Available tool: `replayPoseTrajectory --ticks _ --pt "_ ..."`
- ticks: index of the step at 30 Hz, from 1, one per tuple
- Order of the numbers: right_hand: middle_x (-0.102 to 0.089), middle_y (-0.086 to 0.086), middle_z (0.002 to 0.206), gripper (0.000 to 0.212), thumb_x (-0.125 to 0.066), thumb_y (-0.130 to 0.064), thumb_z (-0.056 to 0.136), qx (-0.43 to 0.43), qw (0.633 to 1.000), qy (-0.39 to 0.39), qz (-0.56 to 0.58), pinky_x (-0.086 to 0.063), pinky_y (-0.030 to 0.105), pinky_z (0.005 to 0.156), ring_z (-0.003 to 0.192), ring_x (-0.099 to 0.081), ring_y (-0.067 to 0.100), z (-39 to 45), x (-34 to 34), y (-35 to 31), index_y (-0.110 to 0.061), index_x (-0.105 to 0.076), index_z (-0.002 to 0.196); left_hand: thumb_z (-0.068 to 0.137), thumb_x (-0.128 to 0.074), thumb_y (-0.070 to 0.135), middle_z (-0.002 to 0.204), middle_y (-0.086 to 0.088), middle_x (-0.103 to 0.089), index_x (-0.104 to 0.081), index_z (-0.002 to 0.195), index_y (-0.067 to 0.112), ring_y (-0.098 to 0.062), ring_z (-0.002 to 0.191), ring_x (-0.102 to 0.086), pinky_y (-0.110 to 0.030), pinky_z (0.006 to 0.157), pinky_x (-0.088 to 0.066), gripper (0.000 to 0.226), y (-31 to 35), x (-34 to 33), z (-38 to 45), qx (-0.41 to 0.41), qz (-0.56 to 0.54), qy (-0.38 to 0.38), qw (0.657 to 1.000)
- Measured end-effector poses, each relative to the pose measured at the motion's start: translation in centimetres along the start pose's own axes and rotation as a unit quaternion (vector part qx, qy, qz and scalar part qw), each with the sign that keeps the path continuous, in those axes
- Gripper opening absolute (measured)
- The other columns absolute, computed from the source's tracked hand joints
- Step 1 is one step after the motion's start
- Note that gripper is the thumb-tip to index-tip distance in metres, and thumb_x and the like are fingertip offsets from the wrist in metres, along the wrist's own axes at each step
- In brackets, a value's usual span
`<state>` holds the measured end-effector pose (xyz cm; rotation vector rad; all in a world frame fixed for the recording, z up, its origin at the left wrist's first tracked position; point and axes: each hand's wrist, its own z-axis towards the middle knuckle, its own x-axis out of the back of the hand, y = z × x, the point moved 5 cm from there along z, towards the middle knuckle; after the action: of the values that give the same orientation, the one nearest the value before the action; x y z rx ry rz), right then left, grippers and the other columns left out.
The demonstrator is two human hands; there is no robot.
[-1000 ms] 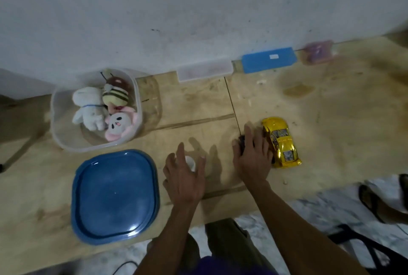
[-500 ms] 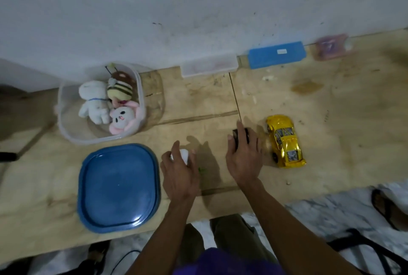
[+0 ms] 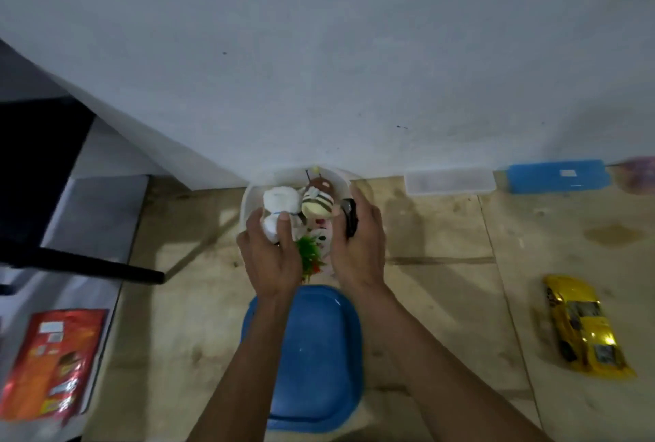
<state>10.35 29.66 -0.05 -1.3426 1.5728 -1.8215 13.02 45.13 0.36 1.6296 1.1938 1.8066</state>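
A clear plastic tub [image 3: 248, 201] stands against the wall and holds a white plush [image 3: 281, 201], a striped bee plush [image 3: 319, 201] and a pink plush, mostly hidden. Both my hands hover over its near side. My left hand [image 3: 269, 259] grips a small white-based toy with green plastic leaves [image 3: 310, 257] sticking out to the right. My right hand [image 3: 359, 246] holds a small black object [image 3: 350, 216] at the tub's right rim. The tub's blue lid [image 3: 319, 353] lies on the wooden table just below my wrists.
A yellow toy car [image 3: 584, 328] sits at the right. A clear box [image 3: 450, 182], a blue box [image 3: 556, 175] and a pink item [image 3: 641, 172] line the wall. Left of the table are a black bar [image 3: 88, 264] and a red packet [image 3: 49, 363].
Both hands lifted their objects off the table and carried them left and away to the tub. My view swung left, so the yellow car now lies far right.
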Motion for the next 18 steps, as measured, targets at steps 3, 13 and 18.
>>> replayPoseTrajectory --ticks 3,13,18 --pt "-0.049 0.001 0.138 0.046 -0.044 -0.041 0.102 -0.002 1.0 -0.019 -0.019 -0.045 0.032 0.096 0.123 -0.049 0.016 1.7 -4.5 -1.1 -0.036 -0.037 0.148 0.101 -0.046 0.051 0.128 -0.021 -0.054 -0.045 0.144 0.016 -0.035 0.116 -0.055 -0.035 0.091 -0.044 0.056 -1.7 -0.8 4.4 -0.011 0.06 -0.046 0.997" --pt "-0.054 0.012 0.142 0.048 -0.031 -0.039 0.106 -0.092 0.985 -0.085 -0.116 -0.047 0.045 0.102 0.124 -0.054 0.032 4.4 -8.4 2.3 -0.034 -0.028 0.154 0.107 -0.039 0.03 0.149 -0.028 -0.038 -0.026 0.157 0.012 -0.048 0.131 -0.041 -0.052 0.109 -0.036 0.055 -6.4 -4.5 7.3 -0.043 0.159 -0.197 0.966" --pt "-0.061 0.008 0.136 0.043 -0.029 -0.031 0.107 -0.069 0.989 -0.055 -0.115 -0.044 0.03 0.091 0.118 -0.06 0.03 4.0 -6.7 1.1 -0.033 -0.036 0.15 0.104 -0.026 0.026 0.142 -0.029 -0.046 -0.039 0.147 -0.003 -0.047 0.13 -0.044 -0.054 0.105 -0.041 0.053 -5.6 -3.8 7.1 -0.148 0.196 -0.187 0.951"
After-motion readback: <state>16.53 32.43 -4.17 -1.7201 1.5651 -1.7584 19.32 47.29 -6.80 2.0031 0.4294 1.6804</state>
